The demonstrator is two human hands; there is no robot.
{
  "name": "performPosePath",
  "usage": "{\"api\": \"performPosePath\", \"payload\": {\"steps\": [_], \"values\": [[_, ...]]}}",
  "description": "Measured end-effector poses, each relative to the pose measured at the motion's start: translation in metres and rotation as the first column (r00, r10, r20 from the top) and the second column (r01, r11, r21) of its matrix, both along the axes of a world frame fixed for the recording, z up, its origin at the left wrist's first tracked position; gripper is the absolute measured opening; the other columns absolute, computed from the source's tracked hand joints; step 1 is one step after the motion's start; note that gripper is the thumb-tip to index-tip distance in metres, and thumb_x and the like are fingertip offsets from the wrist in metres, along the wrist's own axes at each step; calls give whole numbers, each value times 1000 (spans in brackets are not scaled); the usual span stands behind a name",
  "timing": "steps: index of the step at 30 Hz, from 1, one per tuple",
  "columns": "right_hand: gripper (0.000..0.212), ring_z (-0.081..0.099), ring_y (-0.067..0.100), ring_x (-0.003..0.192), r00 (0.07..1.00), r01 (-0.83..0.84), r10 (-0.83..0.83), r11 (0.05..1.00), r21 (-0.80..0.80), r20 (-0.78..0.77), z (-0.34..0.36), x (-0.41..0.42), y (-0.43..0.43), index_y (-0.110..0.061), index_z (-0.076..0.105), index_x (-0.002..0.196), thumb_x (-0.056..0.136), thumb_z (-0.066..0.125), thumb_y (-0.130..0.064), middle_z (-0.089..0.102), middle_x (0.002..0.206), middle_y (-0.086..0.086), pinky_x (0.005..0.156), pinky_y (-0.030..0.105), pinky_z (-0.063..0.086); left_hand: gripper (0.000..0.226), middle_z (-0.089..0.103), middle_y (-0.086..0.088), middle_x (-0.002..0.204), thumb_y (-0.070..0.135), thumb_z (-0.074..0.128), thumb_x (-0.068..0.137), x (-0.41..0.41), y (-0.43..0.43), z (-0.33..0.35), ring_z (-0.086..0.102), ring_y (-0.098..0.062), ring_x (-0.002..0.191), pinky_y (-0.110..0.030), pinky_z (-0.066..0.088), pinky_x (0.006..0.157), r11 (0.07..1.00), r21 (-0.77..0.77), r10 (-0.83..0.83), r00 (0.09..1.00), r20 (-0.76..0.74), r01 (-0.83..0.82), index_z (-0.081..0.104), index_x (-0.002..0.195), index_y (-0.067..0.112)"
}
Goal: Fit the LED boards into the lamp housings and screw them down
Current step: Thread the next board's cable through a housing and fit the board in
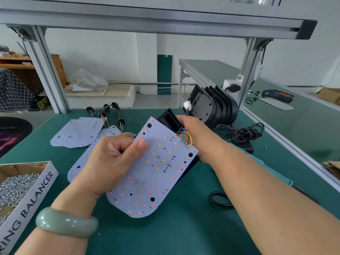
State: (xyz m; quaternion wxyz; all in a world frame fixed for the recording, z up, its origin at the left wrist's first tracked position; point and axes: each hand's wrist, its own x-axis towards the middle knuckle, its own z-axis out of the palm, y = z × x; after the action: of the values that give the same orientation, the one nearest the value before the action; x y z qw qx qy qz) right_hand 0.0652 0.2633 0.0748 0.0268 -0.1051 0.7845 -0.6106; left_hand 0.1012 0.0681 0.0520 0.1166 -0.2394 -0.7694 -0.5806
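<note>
Nearest the camera, a pale green bangle [67, 222] is sitting on the left wrist at the lower left of the frame. Just above it, the left hand [114, 159] is pinching the left edge of a white LED board [152, 172], thumb pressing on the board's face and the other fingers curling behind it. This board is being held tilted above the green table [165, 236], at the centre of the frame, its rounded end pointing down. Behind its upper edge a black lamp housing [170, 119] is showing, and the right hand [195, 137] is gripping that housing with fingers wrapping round it. Coloured wires [184, 137] are looping from the board's upper right corner toward the right hand.

Spare LED boards [79, 132] are lying flat on the table at centre left. A cardboard box of screws [18, 186] is sitting at the lower left edge. More black housings [213, 107] are standing in a row at the upper right, with a coiled black cable [241, 133] lying beside them.
</note>
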Motion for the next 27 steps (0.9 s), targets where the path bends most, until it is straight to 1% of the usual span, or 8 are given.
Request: {"api": "performPosePath", "payload": {"steps": [3, 8, 11, 15, 17, 20, 23, 27], "values": [[10, 67, 18, 77, 957, -220, 247, 961, -170, 154, 0, 1, 21, -13, 68, 92, 91, 59, -16, 70, 89, 8, 74, 30, 57, 77, 47, -16, 60, 64, 56, 65, -4, -8, -3, 40, -17, 54, -26, 30, 48, 994, 107, 24, 993, 119, -37, 53, 67, -14], [29, 69, 15, 68, 941, -155, 300, 796, -585, 158, -14, 0, 27, -7, 73, 81, 89, 48, -17, 73, 75, 5, 66, 24, 58, 55, 65, -3, 54, 68, 64, 69, -9, -11, -9, 56, -15, 42, -17, 43, 43, 962, 262, -7, 951, 308, -78, 71, 61, 14], [27, 63, 10, 79, 991, -107, 90, 980, -167, -102, -30, 7, 11, -6, 67, 93, 92, 46, 12, 71, 85, -3, 78, 26, 54, 44, 69, -2, 57, 60, 64, 69, -10, -8, -13, 62, -13, 44, -18, 46, 41, 929, 345, -23, 909, 417, -135, 75, 62, 18], [20, 59, 23, 86, 965, 112, -32, 948, 298, -261, -32, -1, 4, 11, 63, 98, 91, 44, 9, 68, 98, 20, 79, 35, 51, 43, 69, 1, 57, 59, 55, 65, -7, -1, -11, 63, -10, 46, -15, 46, 42, 918, 347, 33, 908, 417, -193, 75, 60, 21], [22, 56, 8, 76, 966, 145, -54, 924, 354, -253, -34, -4, 4, -6, 62, 89, 91, 45, 8, 63, 84, -5, 63, 3, 42, 44, 66, 5, 54, 59, 54, 68, -5, 0, -7, 60, -11, 45, -12, 43, 41, 922, 318, 90, 921, 379, -221, 72, 55, 21], [50, 38, -4, 41, 966, 213, -159, 935, 283, -202, -42, -2, 0, -32, 42, 58, 90, 39, 6, 46, 44, -21, 40, 6, 29, 47, 59, 10, 50, 56, 57, 81, -8, -5, -4, 53, -12, 45, -15, 43, 44, 905, 225, 283, 906, 315, -361, 67, 53, 20], [32, 41, 5, 55, 983, 181, -173, 912, 367, -57, -53, -3, -10, -19, 59, 77, 94, 39, 0, 52, 65, -9, 47, 10, 32, 60, 53, -10, 63, 48, 55, 91, -12, -4, -7, 45, -17, 53, -18, 35, 40, 942, 90, 289, 915, 281, -325, 61, 79, -10], [40, 53, 8, 61, 986, 168, -155, 931, -325, 67, -48, 0, -17, -27, 73, 90, 101, 35, -21, 69, 83, -10, 54, 18, 41, 58, 38, -10, 69, 40, 46, 96, -16, 8, -14, 31, -19, 60, -26, 25, 49, 924, 33, 348, 876, 334, -381, 50, 76, -14]]}}
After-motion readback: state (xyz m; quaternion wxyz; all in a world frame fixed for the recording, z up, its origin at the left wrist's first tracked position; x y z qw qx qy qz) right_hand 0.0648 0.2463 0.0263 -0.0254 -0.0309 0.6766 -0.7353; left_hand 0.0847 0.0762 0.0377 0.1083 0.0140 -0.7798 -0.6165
